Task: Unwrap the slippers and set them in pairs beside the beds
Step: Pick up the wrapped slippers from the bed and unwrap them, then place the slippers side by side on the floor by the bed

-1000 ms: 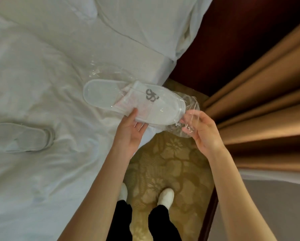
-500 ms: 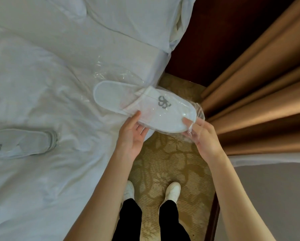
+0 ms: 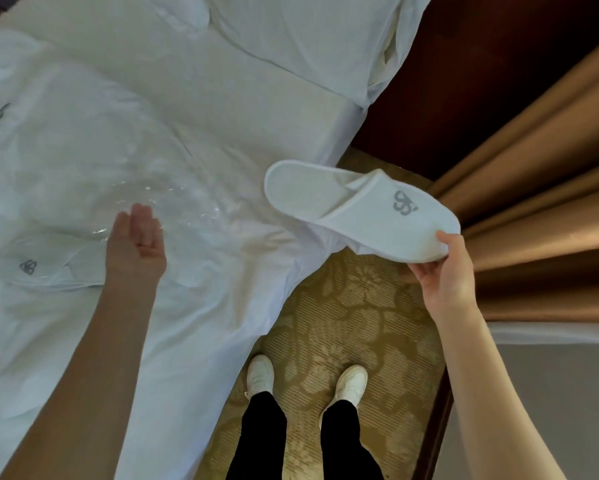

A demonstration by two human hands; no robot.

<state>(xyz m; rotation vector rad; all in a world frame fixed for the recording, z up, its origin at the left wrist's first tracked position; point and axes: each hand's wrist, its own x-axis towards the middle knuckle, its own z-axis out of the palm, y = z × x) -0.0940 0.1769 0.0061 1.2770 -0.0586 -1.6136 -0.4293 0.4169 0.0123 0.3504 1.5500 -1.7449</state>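
A white slipper [image 3: 357, 206] with a grey logo, free of any wrapping, hangs in the air over the corner of the bed. My right hand [image 3: 440, 271] pinches its toe end. My left hand [image 3: 137, 244] is open, palm up, over the white bed [image 3: 83, 140], holding nothing. Just beyond its fingers the clear plastic wrapper [image 3: 173, 199] lies crumpled on the duvet. A second white slipper [image 3: 45, 268], with the same grey logo, lies on the bed to the left of my left hand, touching my wrist.
Patterned gold carpet [image 3: 346, 313] fills the narrow floor between the bed and brown curtains [image 3: 533, 188] on the right. My white shoes [image 3: 351, 382] stand on it. A dark red wall panel [image 3: 464, 64] rises behind; pillows [image 3: 291, 32] lie at the bed's head.
The plastic wrapper has come off the slipper and now lies on the bed. My left hand has moved left, away from the slipper, and opened. My right hand alone holds the bare slipper.
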